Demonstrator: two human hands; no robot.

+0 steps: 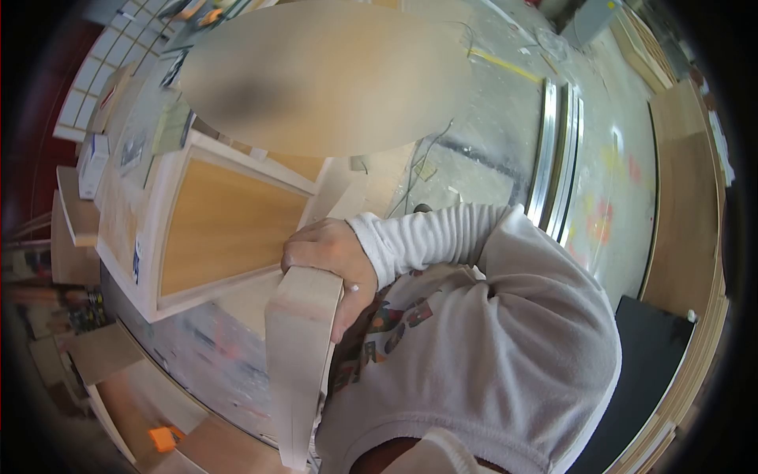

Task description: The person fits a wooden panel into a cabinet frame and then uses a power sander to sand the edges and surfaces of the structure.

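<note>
My right hand [335, 261] is wrapped over the upper end of a pale wooden board [298, 355]. The thumb lies along the near side and the fingers reach across the far edge. The board stands close against my chest, running down to the lower edge of the view. Just beyond the hand is a wooden cabinet frame [229, 225] with a warm brown inner panel and light edges. My left hand is not in view.
Metal rails [545, 150] lie on the paint-marked floor [608, 189]. A black panel [643, 371] and wooden sheets [683, 229] are at the right. An orange object [163, 438] lies at the lower left. A blurred oval hides the upper middle.
</note>
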